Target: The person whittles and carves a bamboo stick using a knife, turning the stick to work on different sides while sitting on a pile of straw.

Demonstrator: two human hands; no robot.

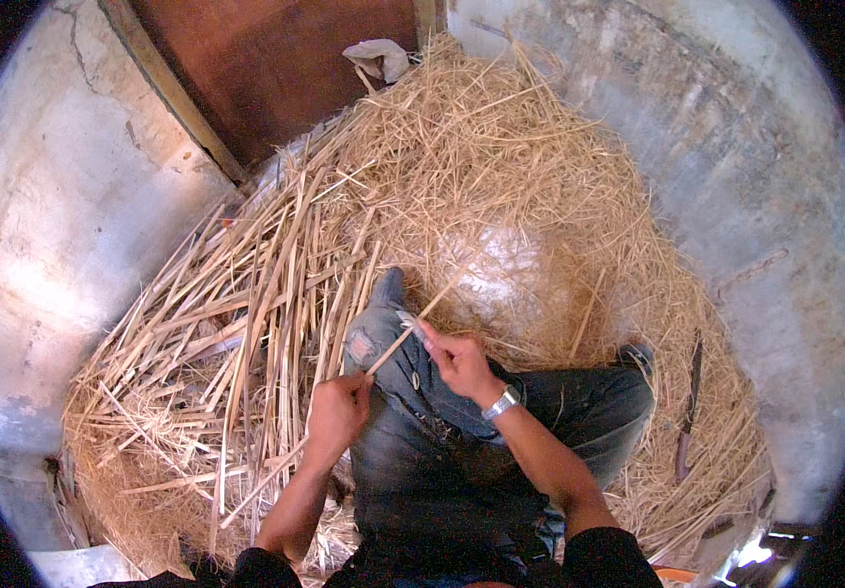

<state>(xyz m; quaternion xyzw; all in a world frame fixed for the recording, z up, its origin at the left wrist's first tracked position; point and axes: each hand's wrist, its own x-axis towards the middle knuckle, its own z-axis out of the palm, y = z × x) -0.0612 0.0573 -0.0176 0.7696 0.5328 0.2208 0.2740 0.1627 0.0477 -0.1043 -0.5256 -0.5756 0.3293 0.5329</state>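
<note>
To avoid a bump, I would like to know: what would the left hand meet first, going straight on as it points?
The left hand would probably meet the jeans first, near the worn patch ahead; depth is unclear, so it might pass above them.

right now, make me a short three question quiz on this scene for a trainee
1. What colour is the wristband beside the right hand: a) red, b) silver, c) green?
2. True or false: the knife lies to the right of the dark trousers.
3. What does the left hand grip?

Key:
1. b
2. True
3. A thin, pale strip
</note>
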